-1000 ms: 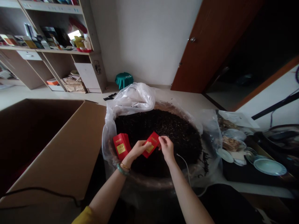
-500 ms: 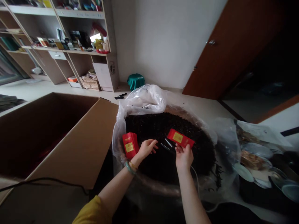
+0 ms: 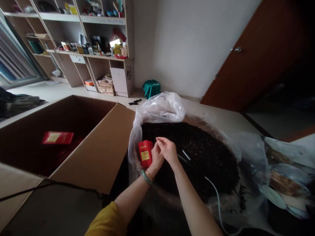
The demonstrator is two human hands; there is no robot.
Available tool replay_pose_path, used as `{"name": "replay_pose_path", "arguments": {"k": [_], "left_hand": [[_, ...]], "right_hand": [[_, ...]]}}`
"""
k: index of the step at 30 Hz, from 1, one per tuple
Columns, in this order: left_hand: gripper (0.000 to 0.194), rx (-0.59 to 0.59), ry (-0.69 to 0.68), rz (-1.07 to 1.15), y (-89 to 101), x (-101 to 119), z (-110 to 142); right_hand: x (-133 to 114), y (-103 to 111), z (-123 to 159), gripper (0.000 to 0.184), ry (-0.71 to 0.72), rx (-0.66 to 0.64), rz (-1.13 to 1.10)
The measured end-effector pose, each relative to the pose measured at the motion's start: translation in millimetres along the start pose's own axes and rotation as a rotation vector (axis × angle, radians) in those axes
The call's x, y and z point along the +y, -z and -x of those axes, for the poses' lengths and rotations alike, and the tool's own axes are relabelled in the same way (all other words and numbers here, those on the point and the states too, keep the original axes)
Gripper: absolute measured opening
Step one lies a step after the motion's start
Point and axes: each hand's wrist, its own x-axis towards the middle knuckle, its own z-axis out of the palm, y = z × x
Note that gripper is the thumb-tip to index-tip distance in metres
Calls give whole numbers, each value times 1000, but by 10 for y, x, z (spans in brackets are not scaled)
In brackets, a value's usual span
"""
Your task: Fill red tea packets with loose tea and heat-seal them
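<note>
My right hand (image 3: 168, 150) crosses over beside my left hand (image 3: 157, 156), fingers stretched forward with nothing seen in them. My left hand, with a green bangle and a gold bracelet on its wrist, is next to a stack of red packets (image 3: 145, 155) with gold labels; its fingers are mostly hidden. The stack rests at the left inside rim of a round container full of dark dried leaves (image 3: 211, 144). A single red packet (image 3: 58, 137), blurred, is in the air over the open cardboard box (image 3: 118, 131) at left.
A clear plastic liner (image 3: 162, 106) bunches over the container's far rim. A slim white strip (image 3: 186, 155) lies on the leaves, and a white cable (image 3: 216, 193) runs by the near rim. Lidded tubs (image 3: 286, 183) are at right. Shelves (image 3: 103, 20) stand behind.
The red packet has left my right hand and is now over the cardboard box. My right hand has swung left to my left hand. The view has shifted left.
</note>
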Motion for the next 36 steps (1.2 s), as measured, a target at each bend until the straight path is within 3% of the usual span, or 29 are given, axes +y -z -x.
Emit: {"name": "replay_pose_path", "arguments": {"k": [3,5,9,12,15,22,25,27,31,33,36], "left_hand": [[18,273,-260,-174,107,89,-49],[28,307,-370,-412,253,170,-107],[47,30,-245,-980,659,260,-281],[39,-263,-156,-1249,904,265,-378],[29,-329,-161,-1352,1002,286,-392],[33,-203,-208,-1270,991,314,-305],[38,-136,-242,-1128,1026,313,-310],[38,-128,-227,-960,1040,349,-317],[40,-246,-176,-584,927,541,-280],[42,-345,-232,-473,802,651,-231],[46,-348,-282,-330,613,719,-150]], "right_hand": [[472,149,61,31,25,149,166],[692,196,125,34,-26,137,185],[943,198,261,32,-129,-32,205],[1026,177,325,31,-162,-84,190],[1048,159,351,29,-177,-84,197],[979,50,422,29,-110,-134,140],[925,1,462,29,-64,-157,125],[849,-9,475,32,5,-95,149],[561,48,453,46,296,72,257],[398,123,423,42,438,26,319],[250,295,385,31,491,34,353]]}}
